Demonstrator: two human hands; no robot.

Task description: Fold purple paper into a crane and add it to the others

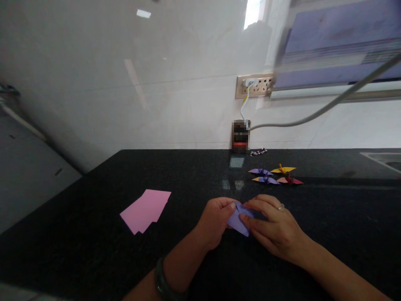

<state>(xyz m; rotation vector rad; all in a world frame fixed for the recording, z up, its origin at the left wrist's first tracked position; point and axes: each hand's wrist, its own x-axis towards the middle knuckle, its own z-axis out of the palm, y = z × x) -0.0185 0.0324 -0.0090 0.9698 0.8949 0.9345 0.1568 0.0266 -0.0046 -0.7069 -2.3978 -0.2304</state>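
A folded piece of purple origami paper (238, 222) is held between both hands just above the dark counter. My left hand (216, 219) pinches its left edge, thumb on top. On the other side my right hand (275, 225), with a ring on one finger, grips the paper between thumb and fingers. The fingers partly cover the paper's edges. Beyond my right hand lie several folded paper cranes: purple ones (266, 179), a yellow one (282, 169) and a red-pink one (290, 180).
Pink paper sheets (146, 211) lie fanned on the black counter (94, 200) to the left. Against the white wall stands a small pixelated box (240, 136), with a beaded strand (258, 152) beside it. A grey cable (300, 122) runs right from there; a wall socket (254, 85) sits above.
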